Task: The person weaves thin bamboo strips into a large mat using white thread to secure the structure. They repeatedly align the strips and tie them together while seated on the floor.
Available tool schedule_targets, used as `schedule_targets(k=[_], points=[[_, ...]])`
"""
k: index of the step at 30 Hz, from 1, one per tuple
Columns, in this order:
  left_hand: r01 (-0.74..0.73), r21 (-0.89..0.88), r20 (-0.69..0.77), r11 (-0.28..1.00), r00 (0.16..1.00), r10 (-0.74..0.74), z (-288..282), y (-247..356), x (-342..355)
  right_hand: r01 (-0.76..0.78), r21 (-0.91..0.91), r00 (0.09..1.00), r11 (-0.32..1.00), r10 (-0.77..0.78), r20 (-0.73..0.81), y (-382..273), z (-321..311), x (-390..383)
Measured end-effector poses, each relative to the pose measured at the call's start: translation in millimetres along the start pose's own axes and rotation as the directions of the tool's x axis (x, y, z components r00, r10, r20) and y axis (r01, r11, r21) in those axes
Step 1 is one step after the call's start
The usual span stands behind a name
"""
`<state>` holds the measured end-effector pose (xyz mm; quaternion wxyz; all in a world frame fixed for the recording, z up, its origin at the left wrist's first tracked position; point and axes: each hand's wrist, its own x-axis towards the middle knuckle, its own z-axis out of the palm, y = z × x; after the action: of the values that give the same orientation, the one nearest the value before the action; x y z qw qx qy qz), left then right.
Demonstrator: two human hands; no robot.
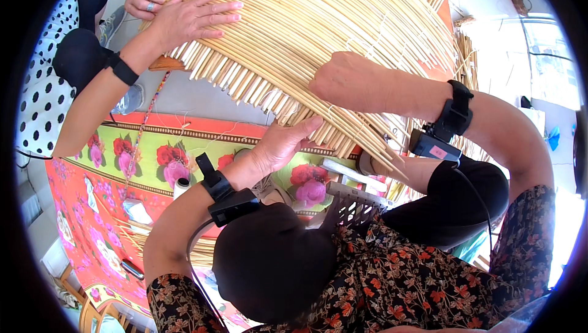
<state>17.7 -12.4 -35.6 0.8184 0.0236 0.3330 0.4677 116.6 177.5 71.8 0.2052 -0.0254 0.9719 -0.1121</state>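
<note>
Straw-yellow sticks fill the top of the view, laid side by side in one broad stick mat (294,27) over an orange-brown bench (166,63), and two people have hands on it! Here's the wearer's left grip (278,147), right at the near edge: the thumb lies against the stick ends, the fingers tuck in below, and it's grasping that edge. Up and to its right, the right grip (346,82) sits knuckles-up on the mat, fingers folded in; whether it pinches a stick or a thread, I cannot tell, the fist hides it. Between them, a few longer sticks (389,158) jut past the rest, slanting beneath the right forearm. Pale threads (378,33) cross the mat's surface. Over on the left, a co-worker's flat hand (196,18) spreads its fingers across the sticks, and that person's ringed hand (145,1) is by the mat's corner. Below, red floral cloth (70,192) runs bright, a braided cord (145,122) hanging above it. Black wrist straps (459,109) on both the wearer's arms, each carrying a dark box (233,206)!
</note>
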Motion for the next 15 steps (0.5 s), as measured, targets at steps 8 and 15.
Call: schedule_targets(k=[8, 15], points=[[0.006, -0.054, 0.091, 0.999, 0.996, -0.001, 0, -1, 14, -0.212, -0.082, 0.973, 0.974, 0.218, 0.074, -14, -5, -1], [0.359, 0.722, 0.074, 0.592, 0.81, -0.581, -42, 83, -51, -0.053, 0.086, 0.893, 0.995, 0.086, -0.441, -49, -44, -78]])
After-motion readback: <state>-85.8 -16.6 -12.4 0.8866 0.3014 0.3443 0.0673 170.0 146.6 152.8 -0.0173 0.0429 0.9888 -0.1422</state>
